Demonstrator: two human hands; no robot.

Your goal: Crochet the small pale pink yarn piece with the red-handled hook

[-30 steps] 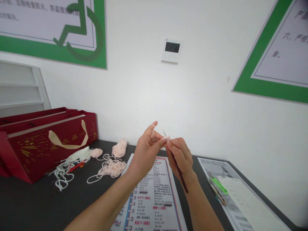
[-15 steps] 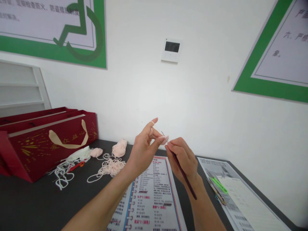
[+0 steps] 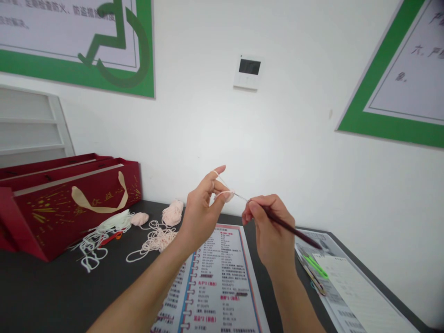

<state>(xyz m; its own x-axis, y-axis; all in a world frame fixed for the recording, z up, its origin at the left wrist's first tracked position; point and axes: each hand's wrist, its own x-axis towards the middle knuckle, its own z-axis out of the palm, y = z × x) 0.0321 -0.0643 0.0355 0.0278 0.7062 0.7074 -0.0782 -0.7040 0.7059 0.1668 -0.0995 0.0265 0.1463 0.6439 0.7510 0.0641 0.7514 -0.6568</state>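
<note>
My left hand [image 3: 204, 206] pinches a small pale pink crochet piece [image 3: 227, 196] between thumb and fingers. Its raised index finger carries a strand of yarn [image 3: 221, 178] that runs down to the piece. In my right hand [image 3: 274, 226] is a crochet hook [image 3: 293, 230] with a dark reddish-brown handle, gripped like a pen. The hook's thin metal shaft points left, and its tip meets the edge of the crochet piece. Both hands are above a spiral-bound page of printed text [image 3: 225, 273]. The exact stitch at the tip is too small to make out.
Left on the dark table [image 3: 41, 296] lie loose pink yarn [image 3: 159, 238], a pink yarn ball [image 3: 172, 212] and white yarn [image 3: 113, 224]. Red paper bags [image 3: 83, 199] stand behind them. At right are papers [image 3: 350, 277] with a green tool [image 3: 316, 267].
My right hand has moved right and turned, swinging the hook from steep to a flatter slant, its metal shaft now visible. My left hand has shifted slightly left with the crochet piece.
</note>
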